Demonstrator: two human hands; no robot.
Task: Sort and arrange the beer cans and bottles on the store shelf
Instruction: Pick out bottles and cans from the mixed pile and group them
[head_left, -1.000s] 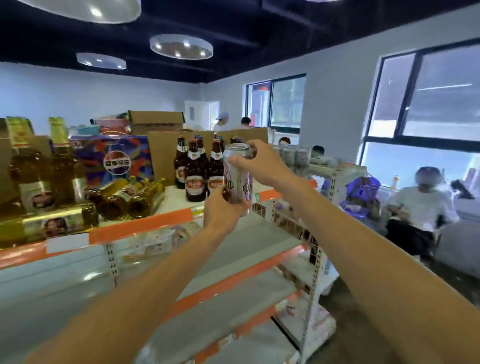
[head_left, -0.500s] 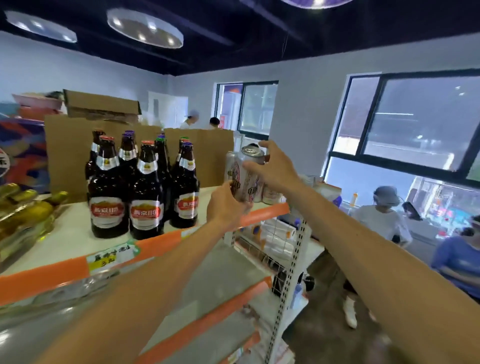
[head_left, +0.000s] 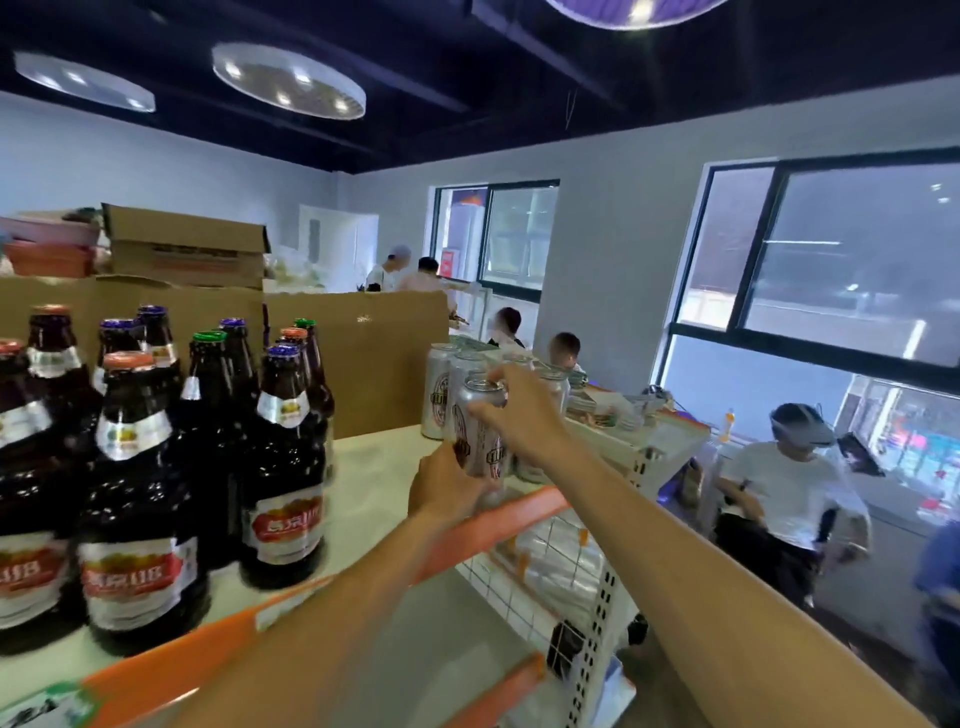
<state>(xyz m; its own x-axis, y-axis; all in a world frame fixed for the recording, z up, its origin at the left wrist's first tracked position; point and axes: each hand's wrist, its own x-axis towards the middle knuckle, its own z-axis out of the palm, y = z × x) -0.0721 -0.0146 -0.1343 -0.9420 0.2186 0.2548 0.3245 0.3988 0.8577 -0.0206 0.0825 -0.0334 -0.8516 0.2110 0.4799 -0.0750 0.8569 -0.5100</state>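
A silver beer can (head_left: 480, 426) with a red and dark emblem stands upright near the right end of the top shelf (head_left: 374, 478). My left hand (head_left: 447, 486) grips its lower part from the front. My right hand (head_left: 519, 413) holds its rim from above and the right. Several more silver cans (head_left: 441, 384) stand just behind it. Several dark brown beer bottles (head_left: 283, 452) with red labels and coloured caps stand upright in a cluster at the left of the same shelf.
Brown cardboard panels (head_left: 358, 353) and a cardboard box (head_left: 182, 249) back the shelf. An orange price rail (head_left: 493, 525) edges its front, with lower shelves and a white upright post (head_left: 592, 639) below. Seated people (head_left: 789, 483) are at the right by the windows.
The view has swung right and closer: the lying yellow bottles left the frame. Both hands carried the can forward and lowered it in front of the other silver cans at the shelf's right end.
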